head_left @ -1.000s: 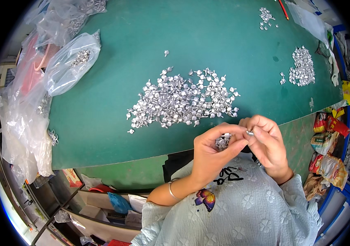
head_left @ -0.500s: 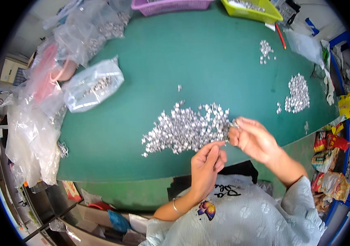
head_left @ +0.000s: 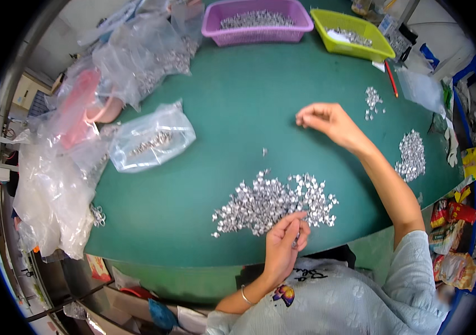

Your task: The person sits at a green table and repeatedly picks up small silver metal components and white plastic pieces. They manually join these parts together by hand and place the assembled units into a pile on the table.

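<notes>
A spread heap of small shiny silver metal pieces (head_left: 260, 204) lies on the green tabletop (head_left: 238, 100). At its near right edge is my left hand (head_left: 285, 240), with fingers curled and a bit of silver metal showing between them. Farther off, beyond the heap's right side, my right hand (head_left: 327, 120) hovers over bare green surface. Its thumb and fingertips are pinched together; whatever they hold, if anything, is too small to make out. One single silver piece (head_left: 264, 151) lies apart, just past the heap.
Smaller silver piles (head_left: 411, 156) lie to the right. A purple basket (head_left: 257, 36) and a yellow-green basket (head_left: 355, 47) of metal pieces stand at the back, near a red pen (head_left: 391, 80). Clear plastic bags (head_left: 151, 137) crowd the left side.
My right hand has left the heap's right edge and moved farther away across the table. My left hand stays near the heap, fingers still curled. The whole view has shifted, showing more of the baskets.
</notes>
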Available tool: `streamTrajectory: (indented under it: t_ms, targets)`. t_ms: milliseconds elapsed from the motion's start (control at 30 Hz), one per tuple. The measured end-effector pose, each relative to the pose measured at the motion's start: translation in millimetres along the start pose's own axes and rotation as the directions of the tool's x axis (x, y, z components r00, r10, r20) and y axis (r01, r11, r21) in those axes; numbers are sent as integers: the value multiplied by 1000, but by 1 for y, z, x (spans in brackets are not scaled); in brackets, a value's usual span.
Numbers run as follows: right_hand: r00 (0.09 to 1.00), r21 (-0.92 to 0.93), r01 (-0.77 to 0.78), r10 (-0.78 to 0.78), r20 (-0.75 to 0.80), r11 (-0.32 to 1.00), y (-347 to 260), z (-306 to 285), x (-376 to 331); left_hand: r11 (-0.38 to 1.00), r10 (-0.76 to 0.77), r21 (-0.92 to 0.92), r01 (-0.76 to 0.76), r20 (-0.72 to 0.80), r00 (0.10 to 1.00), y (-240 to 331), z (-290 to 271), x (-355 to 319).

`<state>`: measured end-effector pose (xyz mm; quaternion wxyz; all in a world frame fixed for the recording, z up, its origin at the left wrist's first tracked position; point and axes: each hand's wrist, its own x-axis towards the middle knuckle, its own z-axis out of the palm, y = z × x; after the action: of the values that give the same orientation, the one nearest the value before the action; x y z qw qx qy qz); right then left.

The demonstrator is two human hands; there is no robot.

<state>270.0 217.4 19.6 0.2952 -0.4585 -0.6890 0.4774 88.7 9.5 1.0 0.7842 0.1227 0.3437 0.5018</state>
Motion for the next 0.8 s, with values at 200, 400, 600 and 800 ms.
streamTrajectory:
  t_ms: [200,400,600,800]
  targets:
    - [944,-545,295,-152,293,785,-27,49,-109,995,-57,-77,60,37,998,-5,-5,-7]
    - [963,-625,266,-226,146,734,-13,66,-149,960,-186,-211,184,11,983,2,-4,-10]
    - [978,-329,153,-190,-84,932,-11,54,-128,882,-312,-300,362,204,928,-2,-13,-13]
    - [977,-582,164,-214,-18,796,-7,69,-81,943,-261,-175,283,139,955,-4,-8,-14]
